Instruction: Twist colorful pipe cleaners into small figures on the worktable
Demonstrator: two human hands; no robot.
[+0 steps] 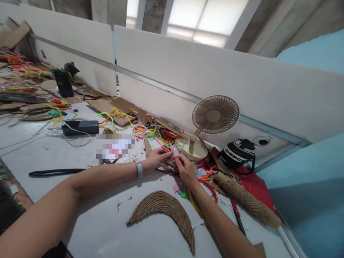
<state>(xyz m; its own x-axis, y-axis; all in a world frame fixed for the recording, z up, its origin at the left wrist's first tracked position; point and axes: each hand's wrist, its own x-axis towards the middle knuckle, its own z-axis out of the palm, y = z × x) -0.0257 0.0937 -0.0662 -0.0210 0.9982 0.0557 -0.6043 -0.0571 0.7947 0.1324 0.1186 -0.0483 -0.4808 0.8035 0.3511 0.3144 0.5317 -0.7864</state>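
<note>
Over the middle of the table, my left hand is closed, pinching a pink pipe cleaner. My right hand meets it from the right, its fingers pinched on the same small pink work. A small whitish bit shows between the fingertips; I cannot make out what it is. Nearer to me lies a crescent covered in rows of brown twine, apart from both hands. Small pink, blue and green flower-like pieces lie just below my right hand.
A cream desk fan stands behind my hands, beside a heap of coloured pipe cleaners. To the right are a twine roll and a black mug. On the left lie a power bank and a black strap.
</note>
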